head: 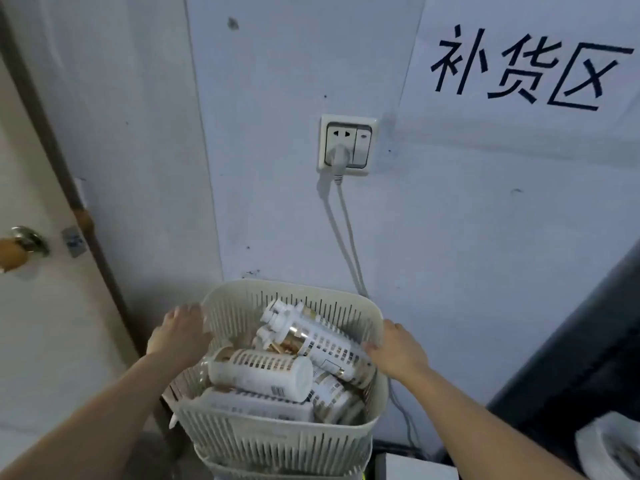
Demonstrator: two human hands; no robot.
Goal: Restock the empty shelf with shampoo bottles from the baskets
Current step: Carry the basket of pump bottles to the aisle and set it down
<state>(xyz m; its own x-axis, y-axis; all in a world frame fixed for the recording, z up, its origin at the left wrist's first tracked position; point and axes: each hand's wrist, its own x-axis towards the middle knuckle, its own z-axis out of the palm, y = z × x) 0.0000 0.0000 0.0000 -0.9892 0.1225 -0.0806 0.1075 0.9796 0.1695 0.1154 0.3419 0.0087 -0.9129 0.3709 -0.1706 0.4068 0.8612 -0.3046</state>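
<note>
One white slatted plastic basket (277,441) is nearest you. Your right hand (398,348) pinches its right rim, thumb inside. Your left hand (180,332) lies against its left wall, too blurred to tell its grip. At least four white-and-gold shampoo bottles (259,372) lie inside, their labels unreadable. Beyond are one white wall socket (347,144) and one paper sign (526,69) reading "补货区".

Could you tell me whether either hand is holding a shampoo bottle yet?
No, the left hand and right hand are both at the rim of the basket, and the bottles lie loose inside it.
</note>
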